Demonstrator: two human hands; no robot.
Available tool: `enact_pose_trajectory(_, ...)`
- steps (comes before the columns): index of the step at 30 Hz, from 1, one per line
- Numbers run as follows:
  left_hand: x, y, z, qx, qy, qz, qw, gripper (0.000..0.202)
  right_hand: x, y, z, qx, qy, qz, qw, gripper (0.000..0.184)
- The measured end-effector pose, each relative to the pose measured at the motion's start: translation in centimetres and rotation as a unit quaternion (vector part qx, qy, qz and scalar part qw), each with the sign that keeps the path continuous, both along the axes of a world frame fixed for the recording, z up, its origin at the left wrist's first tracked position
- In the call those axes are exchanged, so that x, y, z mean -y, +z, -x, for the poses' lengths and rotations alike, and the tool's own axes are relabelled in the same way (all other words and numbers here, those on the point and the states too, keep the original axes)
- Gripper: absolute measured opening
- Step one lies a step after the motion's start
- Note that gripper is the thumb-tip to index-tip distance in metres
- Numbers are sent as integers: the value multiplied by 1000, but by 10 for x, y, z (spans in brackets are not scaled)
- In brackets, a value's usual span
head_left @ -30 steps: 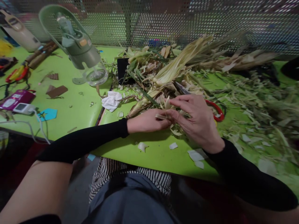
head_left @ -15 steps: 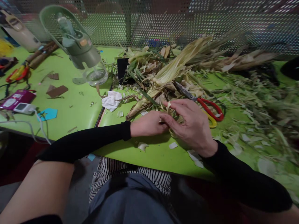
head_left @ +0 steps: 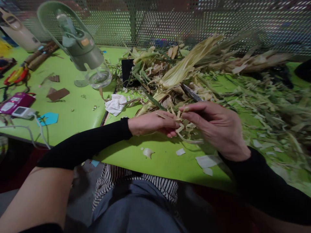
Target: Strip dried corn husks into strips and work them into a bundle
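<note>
Thin pale strips of corn husk (head_left: 188,139) run between my two hands above the near part of the green table (head_left: 170,166). My left hand (head_left: 156,124) is closed on the strips, with its fingers curled below them. Thumb and forefinger of my right hand (head_left: 216,126) pinch a strip end just to the right. Behind my right hand a pair of scissors (head_left: 190,93) lies with its blades showing and its handles hidden. A heap of dried corn husks (head_left: 182,71) spreads beyond both hands.
A green-topped water bottle (head_left: 85,53) and a crumpled white tissue (head_left: 116,104) stand left of the heap. Farther left lie a magenta box (head_left: 18,103) with a white cable, and brown scraps (head_left: 58,94). Husk shreds (head_left: 272,106) cover the right side. A perforated screen (head_left: 155,22) closes the back.
My right hand has moved right and away from my left, drawing a husk strip out between them. It now covers the red and yellow scissor handles. My left hand has shifted slightly.
</note>
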State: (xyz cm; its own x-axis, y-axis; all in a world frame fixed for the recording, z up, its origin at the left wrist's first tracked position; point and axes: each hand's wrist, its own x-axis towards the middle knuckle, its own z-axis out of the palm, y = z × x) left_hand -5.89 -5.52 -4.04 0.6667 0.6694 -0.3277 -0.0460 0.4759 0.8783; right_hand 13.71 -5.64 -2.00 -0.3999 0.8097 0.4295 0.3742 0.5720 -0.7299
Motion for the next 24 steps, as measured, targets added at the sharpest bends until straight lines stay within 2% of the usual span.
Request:
enact_pose_trajectory(2,-1,1,1,14,12,32,999,11,-5,9,-7,68,90,0,994,14)
enact_pose_trajectory(4,-1,2,2,7,22,41,999,11,-8,16,-13,131,142,-1,981,19)
enact_pose_trajectory(7,0,3,2,-2,32,45,998,11,-9,20,-18,191,129,-36,972,18)
enact_pose_trajectory(13,4,4,-1,-2,49,11,999,18,-9,14,-19,250,128,-128,951,13)
enact_pose_trajectory(19,4,2,-4,-42,44,-20,998,23,-11,13,-16,340,131,-178,914,18)
enact_pose_trajectory(24,1,-8,-3,-30,35,-53,998,11,-6,8,-15,383,114,-245,883,22)
